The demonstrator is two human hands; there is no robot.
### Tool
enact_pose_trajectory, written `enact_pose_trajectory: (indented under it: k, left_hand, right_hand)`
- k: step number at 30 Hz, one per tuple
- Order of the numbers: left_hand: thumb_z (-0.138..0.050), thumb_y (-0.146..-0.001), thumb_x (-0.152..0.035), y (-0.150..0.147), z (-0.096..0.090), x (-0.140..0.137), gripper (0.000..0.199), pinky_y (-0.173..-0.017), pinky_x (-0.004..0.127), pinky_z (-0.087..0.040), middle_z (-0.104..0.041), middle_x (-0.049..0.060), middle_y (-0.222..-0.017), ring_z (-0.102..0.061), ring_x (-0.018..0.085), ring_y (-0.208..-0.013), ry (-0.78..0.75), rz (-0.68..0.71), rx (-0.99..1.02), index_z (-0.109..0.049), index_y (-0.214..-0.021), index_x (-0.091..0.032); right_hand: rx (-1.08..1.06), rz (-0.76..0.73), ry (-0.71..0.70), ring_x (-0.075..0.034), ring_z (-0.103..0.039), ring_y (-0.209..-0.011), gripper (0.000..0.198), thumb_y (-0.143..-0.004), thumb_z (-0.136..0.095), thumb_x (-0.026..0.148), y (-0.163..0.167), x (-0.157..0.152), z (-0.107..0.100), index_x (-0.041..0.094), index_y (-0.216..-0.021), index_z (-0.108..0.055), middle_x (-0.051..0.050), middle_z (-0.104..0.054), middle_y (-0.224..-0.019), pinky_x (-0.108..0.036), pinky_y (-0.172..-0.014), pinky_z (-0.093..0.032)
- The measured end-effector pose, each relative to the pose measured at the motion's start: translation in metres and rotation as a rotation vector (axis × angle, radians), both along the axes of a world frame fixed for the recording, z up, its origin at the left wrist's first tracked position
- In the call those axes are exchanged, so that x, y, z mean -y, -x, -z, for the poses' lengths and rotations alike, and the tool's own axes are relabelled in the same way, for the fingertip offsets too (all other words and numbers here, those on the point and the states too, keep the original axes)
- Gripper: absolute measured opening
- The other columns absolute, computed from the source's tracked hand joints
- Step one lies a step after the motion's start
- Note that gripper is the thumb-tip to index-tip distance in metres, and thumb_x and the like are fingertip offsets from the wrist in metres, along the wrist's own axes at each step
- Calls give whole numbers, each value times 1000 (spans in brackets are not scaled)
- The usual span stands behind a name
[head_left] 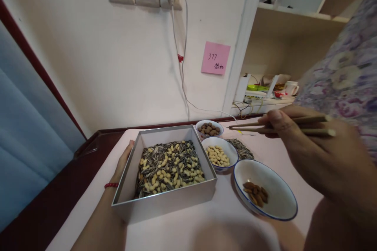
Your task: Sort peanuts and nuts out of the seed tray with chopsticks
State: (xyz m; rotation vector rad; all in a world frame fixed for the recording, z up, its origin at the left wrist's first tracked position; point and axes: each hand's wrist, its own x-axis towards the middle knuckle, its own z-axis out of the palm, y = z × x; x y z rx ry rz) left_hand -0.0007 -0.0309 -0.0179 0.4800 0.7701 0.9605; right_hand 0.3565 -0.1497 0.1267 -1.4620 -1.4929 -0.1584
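My right hand (318, 153) grips a pair of wooden chopsticks (259, 129), raised above the bowls at the right. Their tips point left near the back bowls, with nothing visible between them. At the left wall of a square silver-grey box (173, 202), my left hand (125, 159) holds its side; the box hides part of the fingers. Inside lie mixed striped sunflower seeds (151, 160) and peanuts in the shell (165, 176). Right of it stand a bowl of peanuts (217, 155), a bowl of round brown nuts (209, 128) and a larger bowl (279, 200) with several almonds (256, 194).
A pile of sunflower seeds (240, 149) lies on the pink table cover (165, 231) behind the large bowl. A white cable (184, 74) hangs down the wall to the table's back. Shelves (265, 102) stand at the right, beside a person's floral clothing (341, 59).
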Motion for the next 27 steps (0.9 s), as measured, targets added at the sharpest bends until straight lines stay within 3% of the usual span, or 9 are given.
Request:
enact_pose_trajectory:
  k: [4, 9, 15, 19, 27]
  left_hand:
    - [-60, -81, -72, 4, 3, -4, 90, -100, 61, -47, -77, 22, -96, -71, 46, -99, -24, 26, -22, -54, -141, -5]
    - [-61, -80, -72, 1, 2, -3, 93, -105, 60, -44, -73, 23, -115, -66, 45, -112, -25, -4, -30, -50, -145, -7]
    - [-57, -86, -68, -1, -3, -1, 82, -105, 51, -47, -73, 20, -115, -67, 40, -113, 5, -78, -45, -54, -142, -8]
    - [-57, -86, -68, -1, -3, -1, 79, -104, 50, -49, -74, 19, -113, -69, 39, -110, 28, -130, -73, -56, -139, -9]
    - [-57, -87, -68, 0, -4, 0, 79, -104, 49, -48, -74, 21, -115, -68, 40, -111, 12, -84, -42, -57, -138, -8]
  right_hand:
    - [16, 31, 9, -25, -64, -75, 43, -94, -47, 63, 1, -6, 2, 27, -84, -68, -4, -70, -80, -41, -68, -42]
    - [-168, -246, -80, -20, -67, -86, 28, -98, -54, 50, 22, -5, 5, 30, -91, -71, -1, -71, -92, -34, -68, -47]
    - [-148, -505, 183, -18, -64, -84, 38, -99, -49, 54, 45, -12, 15, 24, -91, -70, -2, -69, -89, -31, -65, -45]
    - [-64, -507, 337, -17, -55, -73, 43, -100, -44, 54, 56, -30, 26, 21, -78, -61, -1, -60, -77, -32, -65, -40]
    - [-3, -514, 419, -16, -50, -69, 40, -100, -43, 47, 68, -52, 45, 19, -76, -58, -1, -58, -74, -32, -65, -35]
